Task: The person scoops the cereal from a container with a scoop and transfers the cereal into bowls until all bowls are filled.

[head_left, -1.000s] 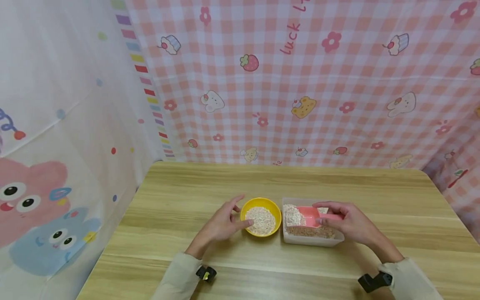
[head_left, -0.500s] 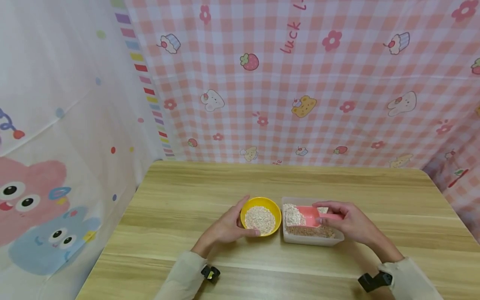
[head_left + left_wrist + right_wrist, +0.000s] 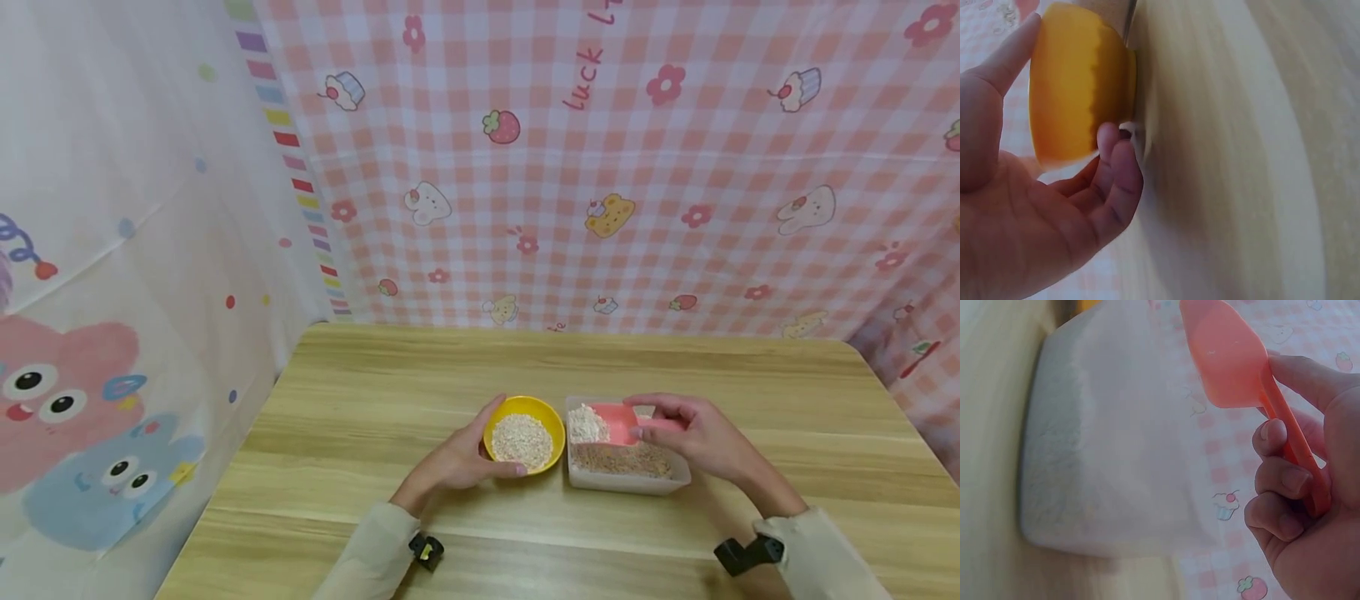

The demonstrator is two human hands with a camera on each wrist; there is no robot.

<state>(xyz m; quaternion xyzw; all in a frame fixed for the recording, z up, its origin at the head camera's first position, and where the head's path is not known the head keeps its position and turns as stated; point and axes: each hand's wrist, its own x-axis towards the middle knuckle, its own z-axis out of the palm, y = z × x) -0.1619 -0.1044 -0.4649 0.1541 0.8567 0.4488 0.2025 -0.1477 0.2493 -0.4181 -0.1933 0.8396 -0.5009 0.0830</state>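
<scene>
A yellow bowl (image 3: pixel 557 435) holds pale flakes like oats (image 3: pixel 522 442). My left hand (image 3: pixel 467 457) grips its left side, thumb along the near rim and fingers round the far side. In the left wrist view, curled fingertips (image 3: pixel 1124 164) sit close by the bowl's base. My right hand (image 3: pixel 697 437) holds a pink scoop (image 3: pixel 621 423) by its handle, fingers wrapped round it. The scoop carries a heap of flakes (image 3: pixel 587 423) above a translucent plastic box (image 3: pixel 630 482). More flakes (image 3: pixel 622 458) lie in the box. The right wrist view shows the scoop's underside above the box's rim.
The bowl and box stand side by side on a wood-grain table (image 3: pixel 420 367), a narrow gap between them. Behind the table hangs a pink checked cloth (image 3: pixel 570 183); a white printed cloth (image 3: pixel 150 275) hangs at the left.
My left hand has closed round the bowl, its thumb moving along the near rim. My right hand has lifted the loaded scoop slightly up from the flakes in the box.
</scene>
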